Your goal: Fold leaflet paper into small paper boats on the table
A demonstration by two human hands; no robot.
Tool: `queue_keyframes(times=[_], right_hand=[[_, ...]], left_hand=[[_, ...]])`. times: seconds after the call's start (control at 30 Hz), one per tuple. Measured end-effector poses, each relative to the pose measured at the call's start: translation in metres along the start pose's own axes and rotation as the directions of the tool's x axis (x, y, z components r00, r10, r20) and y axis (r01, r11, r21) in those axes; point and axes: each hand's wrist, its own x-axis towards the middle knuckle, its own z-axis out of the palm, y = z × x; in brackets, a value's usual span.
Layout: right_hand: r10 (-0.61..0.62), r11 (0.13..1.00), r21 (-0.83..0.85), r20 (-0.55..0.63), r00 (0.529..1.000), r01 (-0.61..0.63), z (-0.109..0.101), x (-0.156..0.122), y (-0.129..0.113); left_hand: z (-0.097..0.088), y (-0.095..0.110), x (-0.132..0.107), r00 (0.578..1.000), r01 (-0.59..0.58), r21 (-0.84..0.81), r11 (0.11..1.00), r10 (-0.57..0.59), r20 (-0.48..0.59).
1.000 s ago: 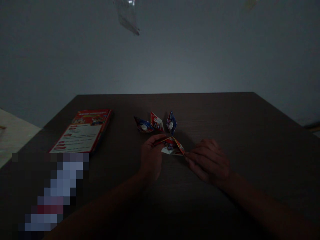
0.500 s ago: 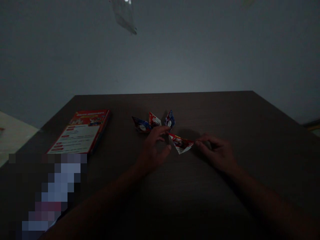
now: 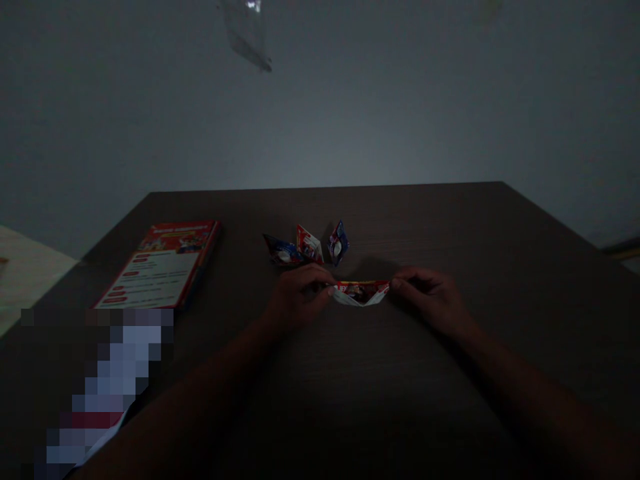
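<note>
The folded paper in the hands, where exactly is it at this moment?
In the head view, the folded paper is slightly right of centre, held between the left hand and the right hand, in front of three other folded pieces.

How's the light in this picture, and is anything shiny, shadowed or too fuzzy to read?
Head view: dim overall, the wall palest toward its middle, the table nearly black at the near side; head view: a glint on the clear plastic up top, a soft shadow behind the held folded paper, unreadable small print on the book.
</note>
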Motion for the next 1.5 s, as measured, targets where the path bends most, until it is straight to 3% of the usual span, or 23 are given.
queue_keyframes(times=[0.27,0.53,0.83,0.97,1.17,1.4,1.5], right_hand=[[0.094,0.992,0.09,-0.049,0.994,-0.09,-0.001,0.003,0.005],[0.109,0.994,0.021,-0.024,0.994,-0.108,-0.002,0.004,0.011],[0.141,0.983,-0.121,-0.008,0.99,-0.141,0.001,0.005,0.011],[0.113,0.959,-0.264,0.018,0.993,-0.104,0.004,0.006,0.007],[0.072,0.882,-0.469,0.056,0.996,-0.037,0.008,0.011,0.005],[0.067,0.698,-0.716,0.028,0.997,-0.027,0.012,0.015,-0.002],[0.09,0.719,-0.695,0.055,0.994,-0.027,0.013,0.016,-0.004]], left_hand=[[-0.001,-0.005,0.0,0.978,0.193,-0.109,0.975,-0.2,-0.052],[0.001,-0.007,0.003,0.927,0.331,-0.166,0.929,-0.353,-0.128],[0.0,-0.004,0.004,0.934,0.356,0.047,0.933,-0.353,-0.057],[0.001,-0.005,0.004,0.936,0.347,0.184,0.92,-0.351,-0.011],[0.004,-0.005,0.005,0.948,0.286,0.388,0.876,-0.318,0.019],[-0.001,-0.01,0.005,0.962,0.177,0.552,0.815,-0.261,0.076],[0.0,-0.008,0.003,0.963,0.174,0.551,0.816,-0.258,0.08]])
